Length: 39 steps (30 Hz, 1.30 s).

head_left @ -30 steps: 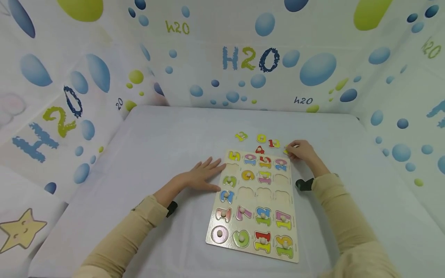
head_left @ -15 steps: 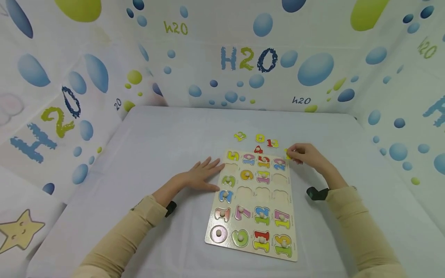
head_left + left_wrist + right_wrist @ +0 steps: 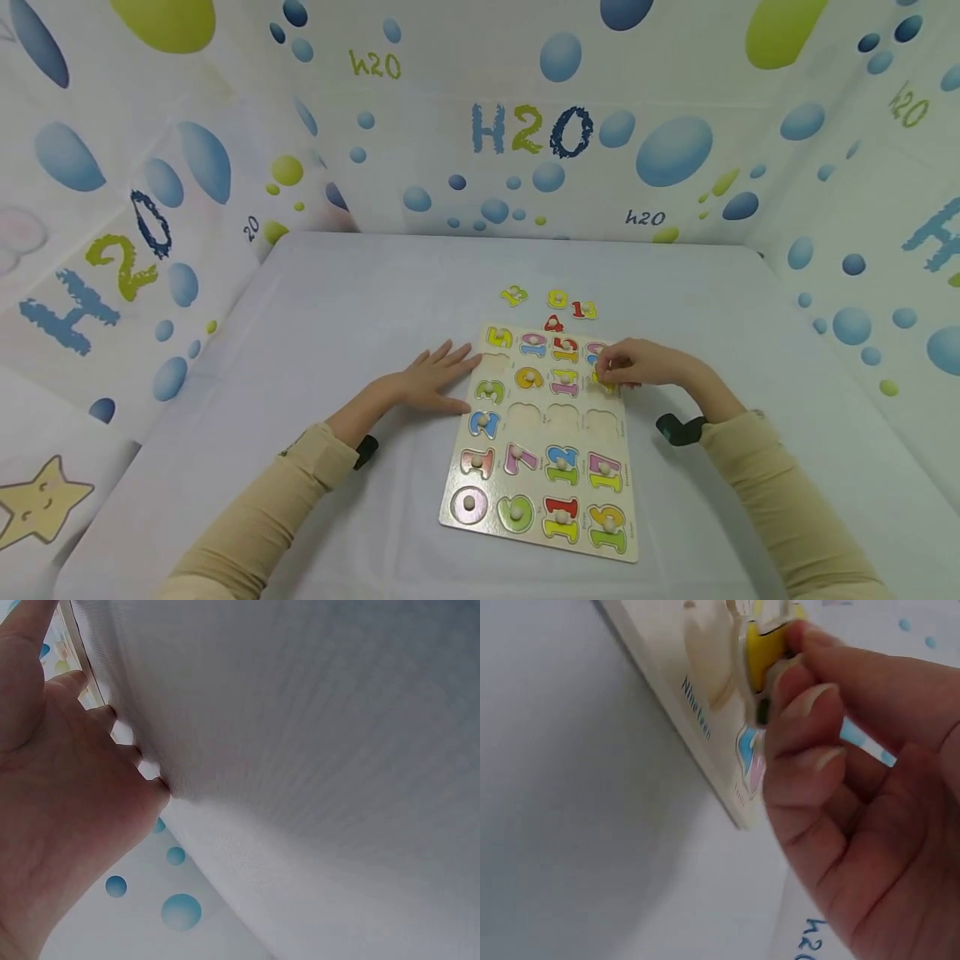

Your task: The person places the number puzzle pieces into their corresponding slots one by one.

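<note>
A wooden number puzzle board (image 3: 497,483) lies on the white cloth. My right hand (image 3: 647,362) pinches a yellow number piece (image 3: 765,654) with a dark green part between thumb and fingertips. In the right wrist view the piece is tilted just off the board, near the recess (image 3: 709,664) beside the printed word "Nineteen". My fingers partly hide the piece and the blue-and-pink 20 (image 3: 748,754). My left hand (image 3: 431,385) rests with fingers spread at the board's left edge, fingertips touching it; its palm shows in the left wrist view.
Beyond the board lie a loose red 4 (image 3: 553,323), a yellow 8 (image 3: 557,298), a red-and-yellow 13 (image 3: 584,310) and a yellow-green number piece (image 3: 513,295). Several recesses are unfilled, one at the left (image 3: 495,363). Patterned cloth walls (image 3: 420,108) surround the table.
My right hand has brought the yellow piece from beyond the board's far right corner toward me, over the right column. My left hand stays in place. The view has shifted slightly.
</note>
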Tool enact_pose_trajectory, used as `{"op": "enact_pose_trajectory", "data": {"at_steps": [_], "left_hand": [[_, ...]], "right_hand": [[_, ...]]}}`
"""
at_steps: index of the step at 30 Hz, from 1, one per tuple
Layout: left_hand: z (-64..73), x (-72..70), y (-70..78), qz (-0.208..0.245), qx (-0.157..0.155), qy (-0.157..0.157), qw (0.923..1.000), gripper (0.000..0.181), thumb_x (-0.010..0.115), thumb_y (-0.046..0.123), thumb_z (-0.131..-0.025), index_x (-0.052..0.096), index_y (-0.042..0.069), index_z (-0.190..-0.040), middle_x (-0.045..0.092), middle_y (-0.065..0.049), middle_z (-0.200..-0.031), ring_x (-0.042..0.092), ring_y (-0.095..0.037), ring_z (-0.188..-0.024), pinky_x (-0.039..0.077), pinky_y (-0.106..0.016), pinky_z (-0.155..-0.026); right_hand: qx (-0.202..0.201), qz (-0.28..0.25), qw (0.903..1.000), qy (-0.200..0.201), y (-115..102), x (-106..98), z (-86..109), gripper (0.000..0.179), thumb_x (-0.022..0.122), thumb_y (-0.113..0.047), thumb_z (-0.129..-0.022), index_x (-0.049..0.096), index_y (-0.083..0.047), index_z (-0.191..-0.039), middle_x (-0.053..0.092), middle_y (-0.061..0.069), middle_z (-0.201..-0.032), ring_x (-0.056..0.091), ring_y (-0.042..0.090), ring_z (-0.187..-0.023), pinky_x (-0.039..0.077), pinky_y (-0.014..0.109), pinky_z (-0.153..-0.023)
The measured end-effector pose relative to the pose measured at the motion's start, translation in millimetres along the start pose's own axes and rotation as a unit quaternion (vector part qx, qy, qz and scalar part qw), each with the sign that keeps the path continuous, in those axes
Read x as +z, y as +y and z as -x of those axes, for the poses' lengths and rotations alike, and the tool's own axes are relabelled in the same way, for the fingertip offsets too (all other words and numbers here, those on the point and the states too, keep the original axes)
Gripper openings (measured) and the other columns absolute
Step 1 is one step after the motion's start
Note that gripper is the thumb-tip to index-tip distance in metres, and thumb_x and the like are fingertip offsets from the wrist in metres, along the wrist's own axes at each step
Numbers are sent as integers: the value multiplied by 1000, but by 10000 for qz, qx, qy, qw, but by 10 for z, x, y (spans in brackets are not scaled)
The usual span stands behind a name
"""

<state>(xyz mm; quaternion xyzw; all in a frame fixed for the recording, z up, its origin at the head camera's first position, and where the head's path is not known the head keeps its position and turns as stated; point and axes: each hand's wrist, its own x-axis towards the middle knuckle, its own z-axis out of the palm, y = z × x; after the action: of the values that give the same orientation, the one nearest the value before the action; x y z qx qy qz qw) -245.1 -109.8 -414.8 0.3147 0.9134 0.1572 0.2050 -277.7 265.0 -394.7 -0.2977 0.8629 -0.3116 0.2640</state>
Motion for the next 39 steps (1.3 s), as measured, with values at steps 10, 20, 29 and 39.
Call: {"op": "enact_pose_trajectory", "data": {"at_steps": [10, 20, 29, 39], "left_hand": [[-5, -7, -21, -35, -15, 41, 10000, 83, 59, 48, -88, 16, 14, -151, 5, -11, -155, -7, -34, -138, -1, -54, -107], [8, -35, -31, -52, -31, 63, 10000, 83, 58, 49, -88, 15, 15, -151, 4, -10, -155, -7, -33, -139, -2, -53, -107], [44, -51, -30, -8, -27, 76, 10000, 83, 59, 47, -89, 16, 14, -151, 4, -12, -155, -7, -34, -138, -2, -54, -107], [4, 12, -37, -24, -12, -7, 10000, 83, 59, 49, -88, 15, 16, -151, 4, -9, -155, -7, -33, -138, -2, -54, -107]], "right_hand": [[166, 782, 9962, -343, -117, 57, -118, 8, 62, -13, -91, 63, -13, -83, 52, -3, -72, 50, 13, -63, 41, 26, -56], [232, 644, 9965, -475, -116, 36, -144, 4, 62, -12, -91, 63, -13, -87, 54, -2, -70, 51, 14, -60, 39, 26, -54], [738, -302, 9928, 894, 34, -281, -313, 25, 52, -12, -96, 54, -3, -120, 64, 8, -82, 57, 24, -68, 41, 29, -56], [1447, -959, 9622, 2099, 319, -346, -745, 30, 51, -12, -97, 54, 5, -122, 61, 14, -86, 56, 17, -67, 44, 26, -60]]}}
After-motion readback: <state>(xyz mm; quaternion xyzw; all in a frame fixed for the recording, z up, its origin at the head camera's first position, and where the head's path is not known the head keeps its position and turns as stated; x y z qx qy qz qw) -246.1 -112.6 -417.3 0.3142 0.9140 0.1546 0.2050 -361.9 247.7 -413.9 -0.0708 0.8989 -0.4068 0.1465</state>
